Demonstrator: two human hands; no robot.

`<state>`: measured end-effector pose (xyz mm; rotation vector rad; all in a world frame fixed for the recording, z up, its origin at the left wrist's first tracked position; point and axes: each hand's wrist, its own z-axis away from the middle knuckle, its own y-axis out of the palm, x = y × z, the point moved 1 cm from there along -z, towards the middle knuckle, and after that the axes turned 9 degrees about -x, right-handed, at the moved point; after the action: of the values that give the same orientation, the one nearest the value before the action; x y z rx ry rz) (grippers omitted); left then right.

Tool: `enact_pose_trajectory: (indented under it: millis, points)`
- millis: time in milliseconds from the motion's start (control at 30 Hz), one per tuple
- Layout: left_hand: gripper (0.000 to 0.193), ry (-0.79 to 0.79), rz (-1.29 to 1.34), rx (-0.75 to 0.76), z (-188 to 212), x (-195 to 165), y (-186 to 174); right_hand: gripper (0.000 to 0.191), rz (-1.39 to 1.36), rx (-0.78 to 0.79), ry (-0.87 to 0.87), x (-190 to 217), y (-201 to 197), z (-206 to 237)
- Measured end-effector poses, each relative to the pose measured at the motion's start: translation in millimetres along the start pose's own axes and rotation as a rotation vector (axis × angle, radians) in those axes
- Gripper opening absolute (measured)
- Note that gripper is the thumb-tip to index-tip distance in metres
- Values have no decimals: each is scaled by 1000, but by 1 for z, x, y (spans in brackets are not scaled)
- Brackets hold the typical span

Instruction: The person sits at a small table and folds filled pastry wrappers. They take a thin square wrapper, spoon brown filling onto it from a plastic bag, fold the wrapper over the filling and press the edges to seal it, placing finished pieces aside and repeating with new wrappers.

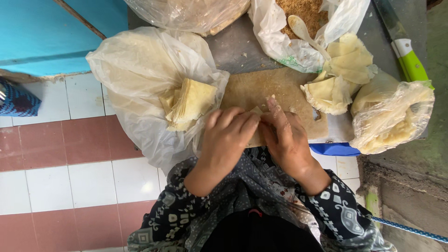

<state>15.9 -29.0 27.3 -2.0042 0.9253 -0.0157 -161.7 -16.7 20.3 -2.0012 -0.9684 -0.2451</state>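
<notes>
My left hand [227,134] and my right hand [285,137] meet over a wooden board [254,88], fingers curled together on a pale thin wrapper [255,111] that they mostly hide. To the left, a stack of pale square wrappers [191,103] lies in an open clear plastic bag [140,70]. To the right sits a pile of folded filled wrappers [338,77]. Behind the board, a white bag holds brown crumbly filling [303,11] with a pale spoon [301,29] in it.
A clear bag of pale dough-like mass [392,123] sits at the right, a knife with a green handle [410,60] behind it. A blue lid [335,149] pokes out under the board. Another plastic bag [186,14] lies at the top. Red and white floor tiles [60,158] spread at left.
</notes>
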Motion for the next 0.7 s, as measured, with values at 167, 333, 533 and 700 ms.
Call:
enact_pose_trajectory:
  millis: [167,333,533,700]
  points:
    - [27,-35,-132,-55,6,-12,4,57,-90,123,115,-9,-20,-13]
    - [25,-101,-123,-81,10,-12,8,61,126,417,31,-20,-29,-32]
    - [29,-110,-93,-64,14,-8,10,67,512,549,-268,-18,-35,-47]
    - [29,-121,-40,4,9,-3,7,77,350,389,-118,-15,-57,-48]
